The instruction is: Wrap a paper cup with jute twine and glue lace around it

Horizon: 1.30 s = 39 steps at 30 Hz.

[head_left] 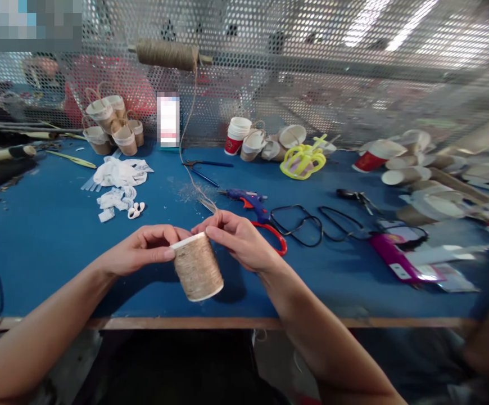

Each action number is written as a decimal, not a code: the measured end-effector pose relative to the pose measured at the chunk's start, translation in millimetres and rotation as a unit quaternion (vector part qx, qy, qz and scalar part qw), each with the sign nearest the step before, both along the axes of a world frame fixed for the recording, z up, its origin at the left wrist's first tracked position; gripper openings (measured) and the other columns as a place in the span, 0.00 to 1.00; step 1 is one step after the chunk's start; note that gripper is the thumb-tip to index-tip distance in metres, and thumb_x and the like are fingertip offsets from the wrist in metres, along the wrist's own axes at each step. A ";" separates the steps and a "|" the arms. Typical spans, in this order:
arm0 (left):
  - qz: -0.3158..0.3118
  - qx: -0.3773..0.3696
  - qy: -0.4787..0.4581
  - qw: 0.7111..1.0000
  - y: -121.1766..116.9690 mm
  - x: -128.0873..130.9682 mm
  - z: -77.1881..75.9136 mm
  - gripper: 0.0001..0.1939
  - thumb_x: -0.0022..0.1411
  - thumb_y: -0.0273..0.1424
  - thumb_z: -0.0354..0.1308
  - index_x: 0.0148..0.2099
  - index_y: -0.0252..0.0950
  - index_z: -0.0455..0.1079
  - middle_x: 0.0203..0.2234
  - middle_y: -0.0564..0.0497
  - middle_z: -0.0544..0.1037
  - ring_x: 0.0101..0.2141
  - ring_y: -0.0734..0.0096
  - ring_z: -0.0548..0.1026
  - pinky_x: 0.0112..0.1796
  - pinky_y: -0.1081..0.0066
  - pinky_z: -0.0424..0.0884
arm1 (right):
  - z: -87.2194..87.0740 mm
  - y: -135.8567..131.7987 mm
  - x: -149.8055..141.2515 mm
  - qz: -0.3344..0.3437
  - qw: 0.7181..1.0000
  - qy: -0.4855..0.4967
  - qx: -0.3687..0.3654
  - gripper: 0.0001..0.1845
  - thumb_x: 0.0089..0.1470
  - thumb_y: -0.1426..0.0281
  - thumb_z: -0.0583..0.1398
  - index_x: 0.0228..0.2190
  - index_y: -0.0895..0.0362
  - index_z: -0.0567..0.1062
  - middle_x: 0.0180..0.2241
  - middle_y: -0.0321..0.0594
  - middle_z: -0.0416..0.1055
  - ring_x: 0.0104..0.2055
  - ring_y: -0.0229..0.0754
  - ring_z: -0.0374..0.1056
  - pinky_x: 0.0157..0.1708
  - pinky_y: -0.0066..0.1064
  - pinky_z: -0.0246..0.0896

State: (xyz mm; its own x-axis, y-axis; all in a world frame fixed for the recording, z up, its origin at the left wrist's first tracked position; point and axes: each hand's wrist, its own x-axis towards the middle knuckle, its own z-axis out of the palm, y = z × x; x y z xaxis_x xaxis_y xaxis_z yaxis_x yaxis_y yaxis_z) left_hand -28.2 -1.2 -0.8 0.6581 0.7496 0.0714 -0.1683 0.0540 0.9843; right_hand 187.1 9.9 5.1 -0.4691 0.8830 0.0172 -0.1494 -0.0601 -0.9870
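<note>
In the head view, both hands hold a twine-wrapped cup [199, 269] in the air above the near part of the blue worktop [50, 242]. The cup tilts, its upper white edge turned toward the fingers and its lower end leaning to the right. The left hand [143, 250] pinches the upper edge on the left, its thumb on the near side and its other fingers partly hidden behind. The right hand [240, 241] grips the upper edge on the right, thumb and fingers close together, and a strand of twine [193, 101] runs down to it from a spool [166, 54] on the perforated metal screen [270, 79].

Just beyond the right hand lie a blue glue gun [250, 201] and red-handled scissors [281, 243], the latter partly covered by that hand. Dark-blue-handled pliers [206, 168] rest farther back. White ribbon [122, 171] lies in a heap beyond the left hand, with small handled baskets [124, 139] clustered behind it. A paper cup stack [238, 136] stands near the screen, left of a yellow woven piece [302, 169]. The right edge is blurred.
</note>
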 end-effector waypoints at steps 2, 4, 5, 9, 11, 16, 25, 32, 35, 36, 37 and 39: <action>-0.001 0.007 -0.010 1.000 0.1 -0.4 0.1 0.07 0.56 0.34 0.60 0.30 0.35 0.70 0.38 0.48 0.75 0.43 0.65 0.70 0.44 0.65 0.64 | -1.4 0.2 1.0 0.016 0.999 0.035 -0.011 0.10 0.48 0.67 0.63 0.24 0.57 0.68 0.29 0.35 0.72 0.35 0.35 0.67 0.38 0.30 0.60; -0.001 0.012 -0.019 1.000 0.5 -0.8 -0.1 0.06 0.56 0.33 0.59 0.31 0.36 0.70 0.38 0.48 0.75 0.44 0.65 0.70 0.45 0.65 0.64 | -2.1 0.1 2.3 0.029 0.997 0.061 -0.023 0.10 0.47 0.68 0.64 0.23 0.57 0.67 0.28 0.34 0.71 0.34 0.34 0.67 0.36 0.29 0.59; 0.000 0.013 -0.023 1.000 0.8 -0.9 -0.3 0.05 0.56 0.32 0.59 0.31 0.36 0.71 0.38 0.48 0.75 0.44 0.65 0.70 0.45 0.64 0.64 | -2.1 0.0 2.9 0.033 0.997 0.067 -0.029 0.10 0.47 0.68 0.64 0.23 0.57 0.67 0.29 0.34 0.70 0.33 0.34 0.66 0.35 0.29 0.59; 0.003 0.031 -0.030 0.999 2.3 -1.4 -0.6 0.04 0.57 0.32 0.59 0.32 0.37 0.71 0.35 0.49 0.75 0.44 0.64 0.69 0.46 0.63 0.63 | -0.8 -0.8 3.8 0.039 0.996 0.069 -0.044 0.11 0.46 0.68 0.65 0.24 0.57 0.67 0.29 0.34 0.69 0.33 0.34 0.65 0.34 0.29 0.60; 0.003 0.032 -0.034 0.999 2.6 -1.3 -0.3 0.04 0.57 0.32 0.59 0.32 0.37 0.71 0.34 0.49 0.74 0.44 0.64 0.69 0.47 0.63 0.63 | 0.2 -1.4 3.6 0.034 0.996 0.066 -0.043 0.11 0.45 0.68 0.65 0.24 0.57 0.67 0.28 0.34 0.69 0.32 0.34 0.65 0.34 0.28 0.60; 0.015 -0.001 -0.013 1.000 2.4 -1.1 1.1 0.08 0.55 0.35 0.60 0.30 0.35 0.70 0.35 0.47 0.75 0.41 0.64 0.70 0.44 0.64 0.64 | 2.1 -2.4 4.1 0.012 0.999 0.042 -0.025 0.12 0.44 0.67 0.66 0.23 0.57 0.67 0.28 0.34 0.68 0.31 0.34 0.65 0.32 0.29 0.60; 0.055 0.016 0.101 0.993 4.0 2.3 -1.9 0.12 0.50 0.36 0.63 0.33 0.34 0.69 0.30 0.51 0.73 0.31 0.72 0.69 0.33 0.72 0.64 | 2.3 -2.6 1.5 0.000 0.995 -0.078 0.064 0.08 0.47 0.68 0.62 0.24 0.56 0.66 0.27 0.34 0.67 0.30 0.34 0.64 0.34 0.31 0.60; 0.083 0.076 0.196 0.974 0.2 13.2 -2.2 0.10 0.53 0.36 0.58 0.28 0.33 0.67 0.23 0.54 0.69 0.29 0.72 0.67 0.32 0.72 0.63 | 1.8 -5.9 -8.2 -0.017 0.977 -0.168 0.132 0.05 0.47 0.69 0.61 0.24 0.56 0.68 0.27 0.35 0.67 0.30 0.36 0.64 0.34 0.32 0.63; 0.089 0.070 0.178 0.978 1.0 12.5 -3.9 0.10 0.54 0.35 0.59 0.28 0.33 0.67 0.23 0.54 0.68 0.28 0.73 0.66 0.31 0.73 0.63 | 2.5 -5.6 -8.0 -0.022 0.983 -0.142 0.113 0.07 0.47 0.69 0.61 0.24 0.56 0.66 0.29 0.36 0.69 0.31 0.35 0.65 0.35 0.32 0.63; 0.089 0.066 0.169 0.979 1.5 12.0 -4.3 0.10 0.53 0.35 0.59 0.28 0.33 0.67 0.23 0.53 0.69 0.28 0.73 0.66 0.31 0.73 0.63 | 2.8 -5.4 -7.4 -0.021 0.985 -0.133 0.105 0.08 0.47 0.68 0.61 0.24 0.56 0.66 0.29 0.36 0.70 0.31 0.35 0.66 0.36 0.33 0.63; 0.088 0.061 0.160 0.981 1.8 11.6 -4.6 0.10 0.53 0.35 0.59 0.28 0.33 0.67 0.23 0.53 0.69 0.28 0.73 0.66 0.31 0.73 0.63 | 3.1 -5.3 -6.8 -0.020 0.987 -0.127 0.097 0.08 0.48 0.68 0.61 0.24 0.56 0.66 0.30 0.37 0.70 0.31 0.35 0.66 0.36 0.33 0.63; 0.087 0.051 0.144 0.984 2.2 11.0 -4.6 0.10 0.53 0.35 0.59 0.28 0.33 0.66 0.24 0.53 0.70 0.28 0.74 0.66 0.31 0.73 0.63 | 3.6 -5.2 -5.7 -0.020 0.989 -0.120 0.087 0.08 0.48 0.68 0.60 0.24 0.56 0.66 0.31 0.37 0.71 0.32 0.35 0.66 0.36 0.32 0.63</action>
State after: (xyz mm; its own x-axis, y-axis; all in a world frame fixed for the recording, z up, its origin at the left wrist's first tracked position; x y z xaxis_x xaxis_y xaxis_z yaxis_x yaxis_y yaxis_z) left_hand -17.2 0.9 -5.5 0.5248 0.8510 -0.0189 0.1210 -0.0526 0.9913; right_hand 181.4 4.6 8.7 -0.4426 0.8946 0.0618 0.0925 0.1141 -0.9891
